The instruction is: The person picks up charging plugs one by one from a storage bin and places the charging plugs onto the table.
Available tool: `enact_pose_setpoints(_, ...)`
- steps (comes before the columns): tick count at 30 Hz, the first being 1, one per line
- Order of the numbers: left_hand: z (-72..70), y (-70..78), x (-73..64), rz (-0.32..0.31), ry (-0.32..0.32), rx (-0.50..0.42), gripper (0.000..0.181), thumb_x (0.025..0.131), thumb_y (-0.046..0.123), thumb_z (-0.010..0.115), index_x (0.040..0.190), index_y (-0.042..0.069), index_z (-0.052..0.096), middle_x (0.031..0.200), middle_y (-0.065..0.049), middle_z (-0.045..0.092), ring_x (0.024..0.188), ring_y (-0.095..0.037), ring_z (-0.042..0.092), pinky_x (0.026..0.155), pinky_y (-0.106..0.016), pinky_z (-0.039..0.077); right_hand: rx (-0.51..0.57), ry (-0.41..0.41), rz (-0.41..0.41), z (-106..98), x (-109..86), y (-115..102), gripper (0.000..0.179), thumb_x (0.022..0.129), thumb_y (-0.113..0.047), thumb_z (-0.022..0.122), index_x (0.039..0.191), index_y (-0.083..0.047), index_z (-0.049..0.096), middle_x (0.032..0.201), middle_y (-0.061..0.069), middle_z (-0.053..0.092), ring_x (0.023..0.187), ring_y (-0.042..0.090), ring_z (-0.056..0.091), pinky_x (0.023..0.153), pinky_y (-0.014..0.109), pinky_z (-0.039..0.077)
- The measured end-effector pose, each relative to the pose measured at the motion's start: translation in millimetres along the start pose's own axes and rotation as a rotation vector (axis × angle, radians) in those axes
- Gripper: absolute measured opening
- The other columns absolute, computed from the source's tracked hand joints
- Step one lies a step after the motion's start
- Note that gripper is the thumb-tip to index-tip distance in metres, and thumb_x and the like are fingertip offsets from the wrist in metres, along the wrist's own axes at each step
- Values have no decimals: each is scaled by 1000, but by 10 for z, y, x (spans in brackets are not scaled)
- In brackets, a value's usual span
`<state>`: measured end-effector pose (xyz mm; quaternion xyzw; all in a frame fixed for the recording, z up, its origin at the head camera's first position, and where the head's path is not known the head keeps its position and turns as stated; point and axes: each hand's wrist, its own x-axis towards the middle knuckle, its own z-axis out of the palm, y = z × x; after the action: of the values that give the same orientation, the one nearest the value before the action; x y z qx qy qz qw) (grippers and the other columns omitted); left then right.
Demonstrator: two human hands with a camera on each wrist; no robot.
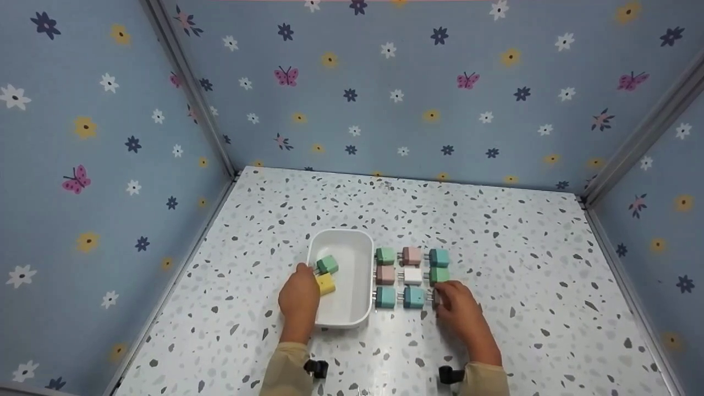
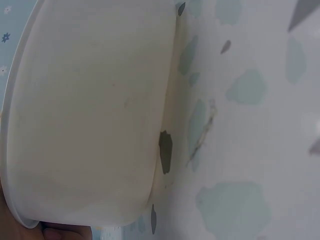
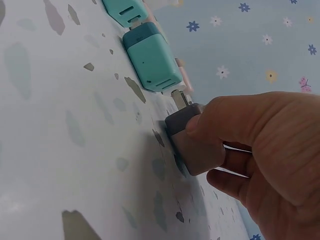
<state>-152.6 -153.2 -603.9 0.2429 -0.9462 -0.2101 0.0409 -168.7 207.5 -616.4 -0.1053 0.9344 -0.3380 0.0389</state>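
Note:
My left hand (image 1: 300, 297) grips the left rim of a white plastic tub (image 1: 352, 319). In the left wrist view, its fingers (image 2: 62, 232) curl at the lower corner beneath the lip. Inside the tub lie a green charger plug (image 1: 328, 264) and a yellow one (image 1: 326, 284), partly covered by that hand. My right hand (image 1: 461, 309) pinches a dull pinkish-brown charger plug (image 3: 197, 147) between thumb and fingers, its metal prongs pointing toward a teal charger plug (image 3: 154, 62). This held plug is at the near right corner of a grid of plugs, mostly hidden by the hand in the head view.
Right of the tub, several charger plugs stand in three rows, among them a white plug (image 1: 412, 275), a pink plug (image 1: 411, 256) and a blue-green plug (image 1: 439, 258). Floral panels (image 1: 396, 110) wall in the speckled table (image 1: 522, 264) at the back and sides.

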Motion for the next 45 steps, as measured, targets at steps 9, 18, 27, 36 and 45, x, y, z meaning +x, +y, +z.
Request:
enact_pose_setpoints(9,5,-8,-3,12,9,-4,35,112,31,41,111,2,61,77,-13,67,60,-20,60,52,-38,49,12,-4,-1,21,-2,-7,45,91,-2,71,135,-8,64,134,8,61,131,30,54,111,52,40)
enact_pose_setpoints(18,-6,-5,6,-3,-24,-14,35,112,30,40,115,2,60,81,-13,70,63,-20,61,55,-38,50,20,-19,-3,12,-4,-6,45,93,-4,71,136,-8,63,137,10,60,132,32,53,112,53,39)
enact_pose_setpoints(27,-14,5,1,-18,-38,-18,35,112,30,39,116,2,59,82,-12,69,63,-20,60,55,-39,49,46,-25,14,21,1,13,46,92,-4,71,137,-9,63,137,8,60,133,30,53,113,52,39)
enact_pose_setpoints(36,7,-13,-6,8,23,-24,32,111,30,43,109,4,60,77,-13,68,61,-23,61,54,-43,49,51,-34,37,6,-20,-5,45,95,-5,67,139,-12,62,139,5,58,136,30,51,113,53,38)
enact_pose_setpoints(45,13,-14,17,-9,-2,-14,33,111,31,42,111,4,61,80,-13,69,63,-22,61,56,-41,50,48,-30,31,22,3,4,45,94,-5,69,138,-10,62,138,9,59,134,31,53,113,52,39)
